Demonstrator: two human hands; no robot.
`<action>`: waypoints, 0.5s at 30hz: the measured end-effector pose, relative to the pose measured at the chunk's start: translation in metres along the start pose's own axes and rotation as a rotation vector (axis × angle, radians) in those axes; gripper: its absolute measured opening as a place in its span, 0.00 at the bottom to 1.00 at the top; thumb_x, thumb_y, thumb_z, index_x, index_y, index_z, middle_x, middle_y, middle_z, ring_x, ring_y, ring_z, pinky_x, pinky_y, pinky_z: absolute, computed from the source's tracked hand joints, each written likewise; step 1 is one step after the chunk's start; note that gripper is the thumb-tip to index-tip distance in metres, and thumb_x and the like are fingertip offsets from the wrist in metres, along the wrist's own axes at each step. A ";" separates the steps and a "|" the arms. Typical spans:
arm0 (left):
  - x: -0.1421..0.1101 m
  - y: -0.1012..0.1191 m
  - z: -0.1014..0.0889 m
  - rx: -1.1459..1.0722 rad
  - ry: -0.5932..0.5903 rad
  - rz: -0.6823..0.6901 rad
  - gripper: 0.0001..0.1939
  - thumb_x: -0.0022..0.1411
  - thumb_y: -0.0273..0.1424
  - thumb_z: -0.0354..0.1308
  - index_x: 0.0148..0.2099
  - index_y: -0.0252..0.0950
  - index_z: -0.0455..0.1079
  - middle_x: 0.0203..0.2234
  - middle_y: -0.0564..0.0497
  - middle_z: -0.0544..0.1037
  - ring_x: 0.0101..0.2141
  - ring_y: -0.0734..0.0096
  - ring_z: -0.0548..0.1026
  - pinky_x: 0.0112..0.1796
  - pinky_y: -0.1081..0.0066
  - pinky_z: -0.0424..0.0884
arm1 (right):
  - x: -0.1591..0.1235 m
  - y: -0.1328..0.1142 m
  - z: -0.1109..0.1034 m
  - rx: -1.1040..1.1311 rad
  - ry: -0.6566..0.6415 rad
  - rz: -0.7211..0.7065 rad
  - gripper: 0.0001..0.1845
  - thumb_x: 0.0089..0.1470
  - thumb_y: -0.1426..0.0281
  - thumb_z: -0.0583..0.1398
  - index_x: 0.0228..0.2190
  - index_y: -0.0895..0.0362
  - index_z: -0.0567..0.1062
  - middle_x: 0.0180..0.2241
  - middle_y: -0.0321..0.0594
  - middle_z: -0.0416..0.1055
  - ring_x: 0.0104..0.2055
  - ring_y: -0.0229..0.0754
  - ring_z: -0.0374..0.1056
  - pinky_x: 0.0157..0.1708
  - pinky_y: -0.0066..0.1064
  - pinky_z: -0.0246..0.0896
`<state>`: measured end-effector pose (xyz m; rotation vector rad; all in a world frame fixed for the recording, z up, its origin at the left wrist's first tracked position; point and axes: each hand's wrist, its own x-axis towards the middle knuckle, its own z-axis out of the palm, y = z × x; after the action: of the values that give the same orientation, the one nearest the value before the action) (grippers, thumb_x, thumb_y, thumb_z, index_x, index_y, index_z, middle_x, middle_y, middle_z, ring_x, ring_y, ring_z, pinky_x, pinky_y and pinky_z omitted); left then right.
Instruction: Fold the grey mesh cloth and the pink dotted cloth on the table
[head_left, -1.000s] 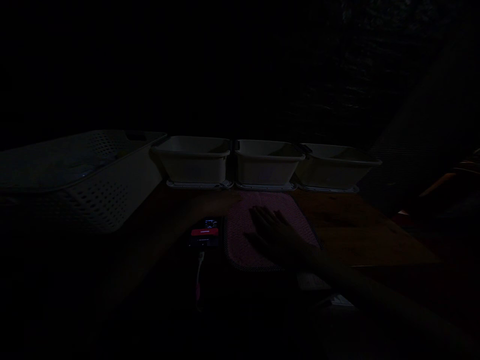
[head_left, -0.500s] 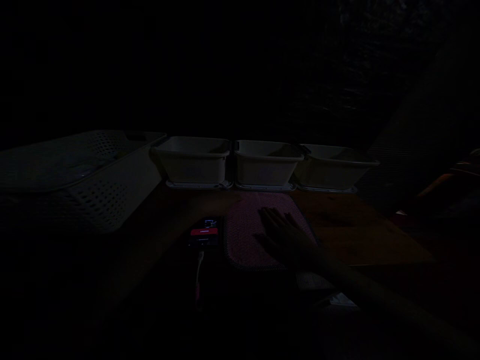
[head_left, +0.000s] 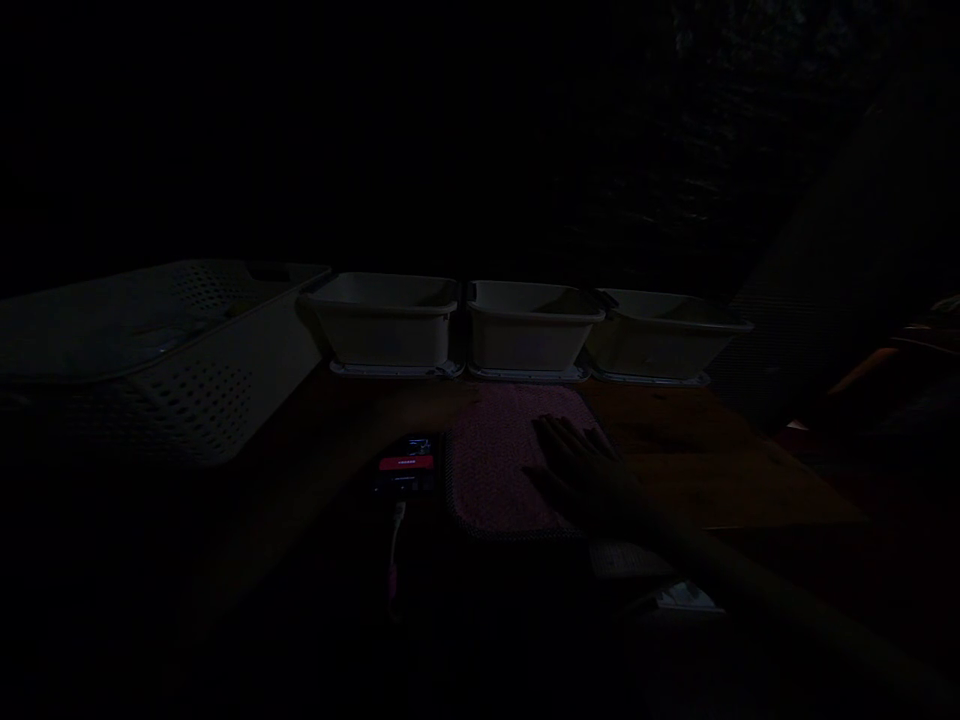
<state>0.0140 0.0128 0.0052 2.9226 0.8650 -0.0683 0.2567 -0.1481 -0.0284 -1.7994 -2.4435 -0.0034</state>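
The scene is very dark. A pink cloth [head_left: 499,470] with a dark stitched border lies flat on the wooden table. My right hand [head_left: 581,465] rests palm down on its right half, fingers stretched out. From the lower left, my left hand [head_left: 439,405] reaches to the cloth's far left corner; its fingers are too dim to make out. A phone [head_left: 406,468] with a lit red band on its screen lies left of the cloth, below my left hand. A pale cable [head_left: 397,530] runs from its near end.
Three pale bins, the left [head_left: 394,330], the middle [head_left: 529,335] and the right [head_left: 660,340], stand in a row behind the cloth. A large perforated basket [head_left: 277,340] is at the left. Bare wooden tabletop [head_left: 697,450] shows at the right. Small pale items [head_left: 686,597] lie under my right forearm.
My right hand has slid a little to the right over the cloth. The left hand stays at about the same place.
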 end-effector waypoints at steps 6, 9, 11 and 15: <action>0.001 -0.002 0.001 0.002 0.005 0.004 0.22 0.68 0.27 0.47 0.62 0.37 0.65 0.62 0.43 0.66 0.57 0.64 0.70 0.55 0.68 0.63 | -0.005 0.015 0.012 -0.046 0.055 -0.026 0.33 0.66 0.52 0.45 0.64 0.55 0.61 0.68 0.50 0.48 0.71 0.56 0.43 0.65 0.60 0.43; 0.002 -0.006 0.004 -0.005 0.012 0.027 0.22 0.67 0.27 0.48 0.62 0.37 0.65 0.62 0.43 0.67 0.57 0.64 0.70 0.55 0.68 0.63 | -0.005 0.020 0.022 -0.035 0.107 -0.026 0.35 0.66 0.52 0.45 0.66 0.58 0.56 0.68 0.53 0.47 0.71 0.55 0.44 0.65 0.58 0.45; 0.002 -0.007 0.005 -0.013 0.009 0.029 0.21 0.68 0.27 0.47 0.61 0.36 0.66 0.61 0.43 0.68 0.56 0.65 0.71 0.54 0.69 0.63 | -0.005 0.023 0.025 -0.033 0.121 -0.041 0.36 0.66 0.52 0.44 0.66 0.59 0.55 0.68 0.54 0.47 0.71 0.54 0.44 0.65 0.58 0.45; 0.002 -0.003 0.002 -0.017 0.003 0.013 0.20 0.68 0.27 0.46 0.60 0.37 0.67 0.61 0.43 0.68 0.54 0.64 0.72 0.53 0.67 0.65 | -0.007 0.030 0.025 -0.051 0.100 -0.094 0.32 0.66 0.54 0.46 0.64 0.57 0.60 0.68 0.52 0.48 0.70 0.56 0.44 0.64 0.59 0.45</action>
<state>0.0139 0.0161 0.0033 2.9128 0.8430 -0.0553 0.2847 -0.1440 -0.0555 -1.6593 -2.4758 -0.1613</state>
